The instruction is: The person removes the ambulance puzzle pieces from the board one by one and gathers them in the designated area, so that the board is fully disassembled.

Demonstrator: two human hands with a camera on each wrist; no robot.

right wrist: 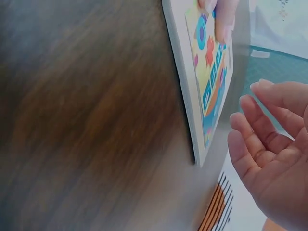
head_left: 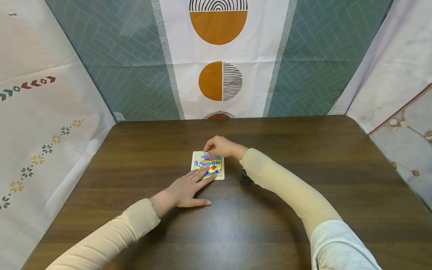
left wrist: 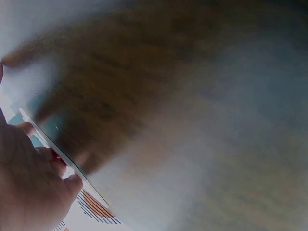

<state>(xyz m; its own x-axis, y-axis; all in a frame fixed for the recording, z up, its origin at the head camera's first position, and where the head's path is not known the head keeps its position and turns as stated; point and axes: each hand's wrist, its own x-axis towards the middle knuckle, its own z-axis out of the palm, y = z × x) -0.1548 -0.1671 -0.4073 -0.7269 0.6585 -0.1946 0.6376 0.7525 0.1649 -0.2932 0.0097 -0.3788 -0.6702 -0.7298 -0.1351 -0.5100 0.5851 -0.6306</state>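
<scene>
A small square picture puzzle board (head_left: 219, 174) with a pale rim lies flat at the middle of the table; its picture shows a yellow bus-like vehicle with a red cross. My left hand (head_left: 187, 187) rests with spread fingers on its near-left part, hiding some of the picture. In the left wrist view, those fingertips meet the board (left wrist: 89, 186) from its face side. Over the board's far edge hovers my right hand (head_left: 219, 147), fingers loosely bent. The right wrist view shows the right hand (right wrist: 274, 139) apart from the board (right wrist: 187, 91), with nothing visible in its fingers.
The dark wood table (head_left: 287, 138) stretches around the board. Behind it hangs a green and white cloth (head_left: 135, 75) with orange and striped circles. Pale patterned cloths flank both sides. A small black object (head_left: 245, 177) shows beneath the right wrist.
</scene>
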